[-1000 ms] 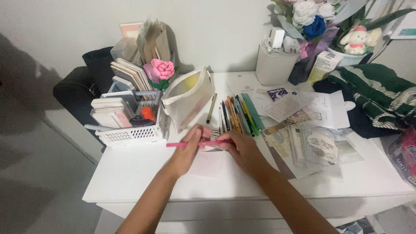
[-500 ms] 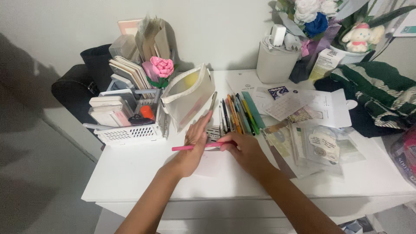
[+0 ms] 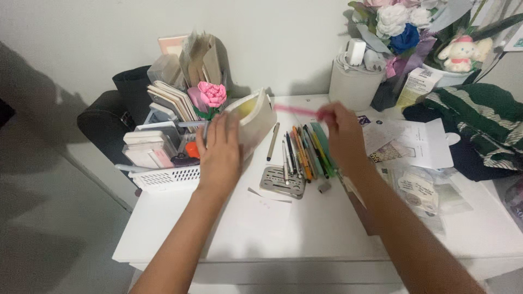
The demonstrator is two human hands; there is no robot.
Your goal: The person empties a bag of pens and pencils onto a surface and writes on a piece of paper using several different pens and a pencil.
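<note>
1. Pencil pouch (image 3: 256, 117), cream with a clear side, stands tilted near the back edge of the white desk (image 3: 305, 228), towards its left half, just beside the white basket (image 3: 163, 177).
2. White basket sits at the desk's left edge, packed with notebooks, cards and a pink toy flower (image 3: 211, 93).
3. Left hand (image 3: 220, 152) lies flat against the pouch's near side, fingers spread and pressing it; it touches rather than clasps.
4. A grey stencil plate (image 3: 283, 182) lies flat near the desk's middle, with a small white slip of paper just in front of it.
5. A row of pens and markers (image 3: 302, 149) lies side by side behind the plate, running towards the back edge.
6. Right hand (image 3: 340, 130) is raised above that row, fingertips pinched shut on a pink pen (image 3: 297, 110), which is blurred and points left at the pouch's mouth.
7. Papers and clear sleeves (image 3: 414, 158) cover the desk's right half; a grey tub (image 3: 354, 84) and a bouquet stand along the back edge, and a green striped cloth (image 3: 479, 117) lies at the right edge.
</note>
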